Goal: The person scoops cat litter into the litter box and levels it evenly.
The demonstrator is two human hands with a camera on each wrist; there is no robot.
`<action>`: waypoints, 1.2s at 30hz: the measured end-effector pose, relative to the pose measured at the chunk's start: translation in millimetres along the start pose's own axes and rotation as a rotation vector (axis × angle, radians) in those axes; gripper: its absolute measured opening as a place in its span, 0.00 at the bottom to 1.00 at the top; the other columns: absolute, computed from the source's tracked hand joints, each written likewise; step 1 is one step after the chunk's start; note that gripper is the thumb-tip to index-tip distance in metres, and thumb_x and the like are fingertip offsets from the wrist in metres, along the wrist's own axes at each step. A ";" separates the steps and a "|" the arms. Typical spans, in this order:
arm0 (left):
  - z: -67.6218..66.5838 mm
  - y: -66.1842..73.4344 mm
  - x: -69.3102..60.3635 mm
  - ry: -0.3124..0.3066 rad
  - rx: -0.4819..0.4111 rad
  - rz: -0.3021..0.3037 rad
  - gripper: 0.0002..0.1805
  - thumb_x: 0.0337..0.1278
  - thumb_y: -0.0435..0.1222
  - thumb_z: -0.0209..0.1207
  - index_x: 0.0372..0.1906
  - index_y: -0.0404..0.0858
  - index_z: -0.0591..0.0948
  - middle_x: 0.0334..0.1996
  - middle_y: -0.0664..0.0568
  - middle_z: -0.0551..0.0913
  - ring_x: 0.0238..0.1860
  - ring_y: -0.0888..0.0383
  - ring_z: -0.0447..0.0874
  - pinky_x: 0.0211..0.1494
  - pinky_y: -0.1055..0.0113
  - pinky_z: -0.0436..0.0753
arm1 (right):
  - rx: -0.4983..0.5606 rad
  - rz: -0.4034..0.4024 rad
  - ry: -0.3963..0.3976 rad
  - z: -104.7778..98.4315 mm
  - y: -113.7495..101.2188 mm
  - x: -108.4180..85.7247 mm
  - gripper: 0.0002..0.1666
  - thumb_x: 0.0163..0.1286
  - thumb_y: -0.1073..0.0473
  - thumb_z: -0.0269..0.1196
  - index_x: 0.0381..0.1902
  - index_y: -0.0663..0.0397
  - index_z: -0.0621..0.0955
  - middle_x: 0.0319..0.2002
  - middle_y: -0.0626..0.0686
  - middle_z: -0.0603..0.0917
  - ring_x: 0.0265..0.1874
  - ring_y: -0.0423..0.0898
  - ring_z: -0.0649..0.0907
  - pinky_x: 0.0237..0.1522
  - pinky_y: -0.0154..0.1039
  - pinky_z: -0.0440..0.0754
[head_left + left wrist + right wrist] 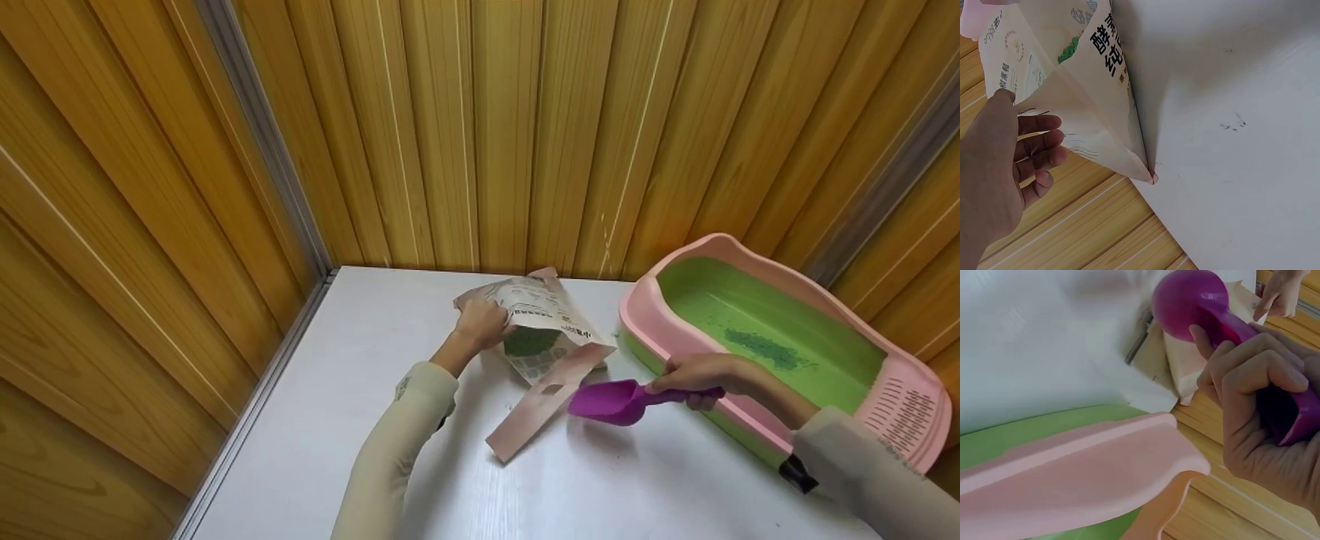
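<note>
A paper bag (536, 296) with printed characters lies tilted on the table, its mouth facing me and green granules (531, 342) visible inside. My left hand (482, 322) pinches the edge of the bag's mouth between thumb and fingers, as the left wrist view also shows at the bag (1072, 90). In my right hand (1264, 394) is the handle of a purple scoop (609, 402). The scoop's bowl is above the table, just right of the bag's pinkish flap (551, 401). Whether the bowl holds anything cannot be made out.
To the right stands a pink and green litter box (862, 319), with a patch of green granules (765, 349) on its floor. My right forearm passes over its near rim. Wood-panelled walls (502, 135) border the white table (322, 390) behind and at left.
</note>
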State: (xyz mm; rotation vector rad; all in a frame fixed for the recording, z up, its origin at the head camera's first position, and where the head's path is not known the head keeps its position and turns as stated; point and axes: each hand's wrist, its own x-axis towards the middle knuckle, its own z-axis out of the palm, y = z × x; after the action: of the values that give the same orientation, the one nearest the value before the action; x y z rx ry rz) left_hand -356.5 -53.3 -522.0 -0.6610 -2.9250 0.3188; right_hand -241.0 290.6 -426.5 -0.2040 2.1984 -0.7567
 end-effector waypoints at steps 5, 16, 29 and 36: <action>0.5 -0.8 -3.1 0.039 0.016 0.007 0.25 0.72 0.55 0.51 0.31 0.43 0.87 0.33 0.50 0.90 0.33 0.54 0.86 0.42 0.53 0.87 | 0.020 -0.026 -0.042 -2.8 -19.8 -3.2 0.18 0.75 0.48 0.59 0.29 0.53 0.82 0.17 0.44 0.70 0.14 0.34 0.65 0.17 0.26 0.62; 2.4 -3.4 -5.4 0.100 -0.005 0.007 0.23 0.70 0.54 0.54 0.30 0.42 0.87 0.34 0.48 0.90 0.39 0.50 0.90 0.42 0.52 0.86 | 0.297 -0.140 0.084 28.2 -15.6 51.0 0.17 0.79 0.50 0.53 0.30 0.51 0.74 0.18 0.42 0.69 0.15 0.32 0.66 0.18 0.25 0.64; 7.1 -4.3 -15.8 0.193 0.025 -0.043 0.19 0.67 0.52 0.57 0.29 0.45 0.88 0.29 0.52 0.90 0.32 0.53 0.89 0.35 0.55 0.86 | 0.626 -0.245 0.180 90.1 -40.9 150.0 0.19 0.81 0.59 0.50 0.25 0.53 0.69 0.16 0.44 0.68 0.11 0.30 0.67 0.16 0.23 0.66; 7.7 -1.9 -19.6 0.202 0.050 -0.037 0.20 0.68 0.52 0.57 0.30 0.44 0.89 0.30 0.51 0.90 0.32 0.52 0.90 0.36 0.55 0.86 | 0.884 -0.223 0.212 109.5 -57.7 189.2 0.10 0.82 0.60 0.48 0.38 0.60 0.67 0.17 0.46 0.68 0.11 0.30 0.68 0.15 0.23 0.68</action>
State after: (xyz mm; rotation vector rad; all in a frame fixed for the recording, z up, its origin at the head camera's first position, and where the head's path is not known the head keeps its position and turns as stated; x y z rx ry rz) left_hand -341.0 -64.9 -530.6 -0.5942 -2.7246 0.3016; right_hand -295.1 123.6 -569.0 0.0895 1.8307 -1.8531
